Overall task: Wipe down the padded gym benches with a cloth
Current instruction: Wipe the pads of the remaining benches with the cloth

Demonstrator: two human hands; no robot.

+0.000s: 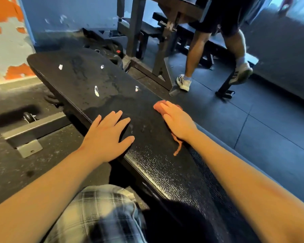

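Both grips lie flat, uncurled: the left grip [107,135] braces on the black pebbled padded worktop [112,95], the right grip [177,120] presses the salmon-pink cloth [157,106] near its right edge. Mid-wipe, I'd say; next, sweep it toward the streaked far end.

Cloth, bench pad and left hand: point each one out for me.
cloth [157,106], head view, pink edge at its far end.
bench pad [116,102], head view, bare black top surface.
left hand [107,137], head view, back of the hand.
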